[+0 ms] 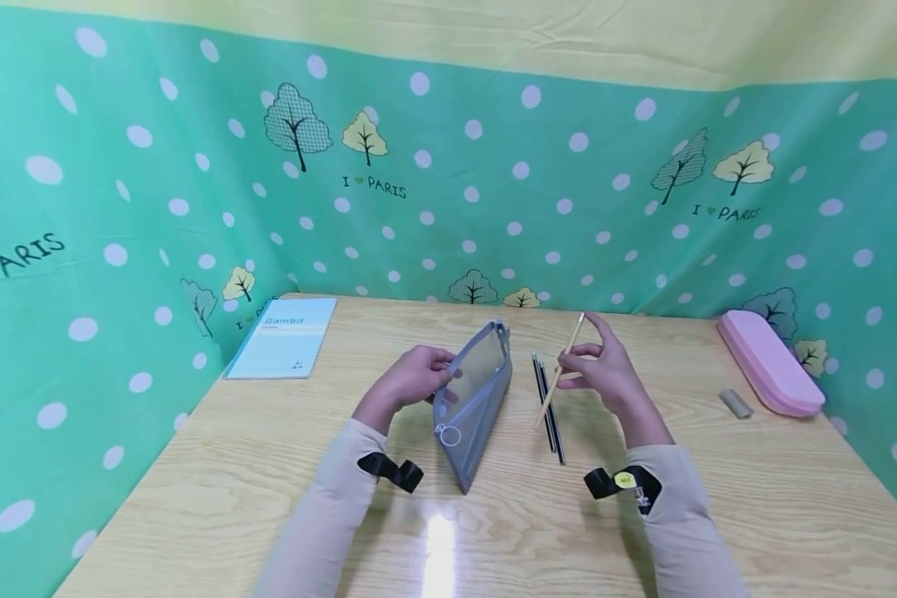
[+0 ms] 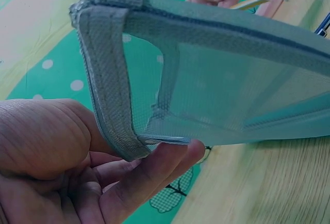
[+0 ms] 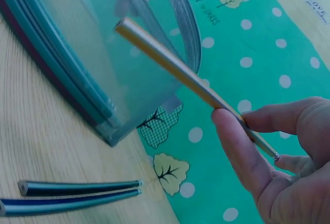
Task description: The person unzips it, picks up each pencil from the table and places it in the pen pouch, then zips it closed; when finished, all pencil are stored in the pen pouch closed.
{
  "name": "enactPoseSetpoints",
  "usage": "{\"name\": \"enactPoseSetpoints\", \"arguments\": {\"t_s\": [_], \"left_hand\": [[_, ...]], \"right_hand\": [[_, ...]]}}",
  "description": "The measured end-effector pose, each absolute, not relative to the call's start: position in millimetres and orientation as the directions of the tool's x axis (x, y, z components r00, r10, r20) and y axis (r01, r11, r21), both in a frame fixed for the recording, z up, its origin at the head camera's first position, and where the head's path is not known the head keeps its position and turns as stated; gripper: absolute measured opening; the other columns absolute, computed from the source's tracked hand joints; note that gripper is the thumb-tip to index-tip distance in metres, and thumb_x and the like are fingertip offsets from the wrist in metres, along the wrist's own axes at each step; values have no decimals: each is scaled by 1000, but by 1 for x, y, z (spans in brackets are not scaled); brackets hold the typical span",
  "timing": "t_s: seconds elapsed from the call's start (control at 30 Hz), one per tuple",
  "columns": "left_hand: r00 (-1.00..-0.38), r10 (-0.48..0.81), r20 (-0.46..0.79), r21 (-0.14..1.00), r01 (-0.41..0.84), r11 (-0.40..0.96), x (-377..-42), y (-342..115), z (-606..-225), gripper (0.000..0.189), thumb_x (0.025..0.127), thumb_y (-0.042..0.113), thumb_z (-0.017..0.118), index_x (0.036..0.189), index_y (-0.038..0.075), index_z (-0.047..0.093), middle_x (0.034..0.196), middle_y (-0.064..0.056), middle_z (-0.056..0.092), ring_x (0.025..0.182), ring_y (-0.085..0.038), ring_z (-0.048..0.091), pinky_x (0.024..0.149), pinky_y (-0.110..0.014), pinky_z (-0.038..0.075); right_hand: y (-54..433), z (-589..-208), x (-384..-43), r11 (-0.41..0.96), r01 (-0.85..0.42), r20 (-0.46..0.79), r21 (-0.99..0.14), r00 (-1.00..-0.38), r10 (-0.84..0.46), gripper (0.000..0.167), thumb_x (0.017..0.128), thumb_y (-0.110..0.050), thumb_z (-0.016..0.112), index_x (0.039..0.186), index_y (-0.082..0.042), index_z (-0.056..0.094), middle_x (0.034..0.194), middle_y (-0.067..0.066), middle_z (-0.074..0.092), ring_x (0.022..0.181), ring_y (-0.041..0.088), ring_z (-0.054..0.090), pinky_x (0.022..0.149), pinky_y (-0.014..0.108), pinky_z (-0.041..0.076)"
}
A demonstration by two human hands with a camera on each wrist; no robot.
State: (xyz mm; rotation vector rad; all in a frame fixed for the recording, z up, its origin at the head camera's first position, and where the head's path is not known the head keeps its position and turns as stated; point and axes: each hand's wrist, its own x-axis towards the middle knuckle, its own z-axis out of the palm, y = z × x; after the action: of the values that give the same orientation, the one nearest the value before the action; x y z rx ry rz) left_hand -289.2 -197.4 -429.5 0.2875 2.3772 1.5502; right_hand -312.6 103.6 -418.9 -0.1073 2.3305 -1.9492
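Observation:
My left hand [image 1: 411, 382] holds the grey mesh zip pouch [image 1: 480, 432] by the edge of its open mouth, thumb on one side and fingers on the other. A ring pull hangs from the zip at the pouch's near end. Right of it, my right hand [image 1: 605, 371] pinches a wood-coloured pencil [image 3: 165, 64], which slants above the table. Its lower end points down toward the table in the head view. Two dark pencils [image 1: 555, 432] lie side by side on the table between the pouch and my right hand.
A light blue notebook [image 1: 287, 340] lies at the back left of the wooden table [image 1: 553, 540]. On the right are a pink pencil case [image 1: 770, 361] and a small grey eraser [image 1: 736, 404]. A green dotted cloth [image 1: 389, 257] hangs behind and along the sides.

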Motion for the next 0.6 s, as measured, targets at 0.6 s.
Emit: {"name": "enactPoseSetpoints", "arguments": {"t_s": [0.6], "left_hand": [[-937, 325, -129, 923, 7, 384, -291, -198, -433, 38, 105, -1, 47, 140, -15, 53, 127, -29, 67, 86, -29, 78, 73, -34, 66]], "right_hand": [[56, -405, -292, -44, -22, 27, -999, -991, -129, 92, 97, 12, 58, 167, -17, 6, 98, 9, 60, 76, 11, 71, 75, 29, 66]]}}
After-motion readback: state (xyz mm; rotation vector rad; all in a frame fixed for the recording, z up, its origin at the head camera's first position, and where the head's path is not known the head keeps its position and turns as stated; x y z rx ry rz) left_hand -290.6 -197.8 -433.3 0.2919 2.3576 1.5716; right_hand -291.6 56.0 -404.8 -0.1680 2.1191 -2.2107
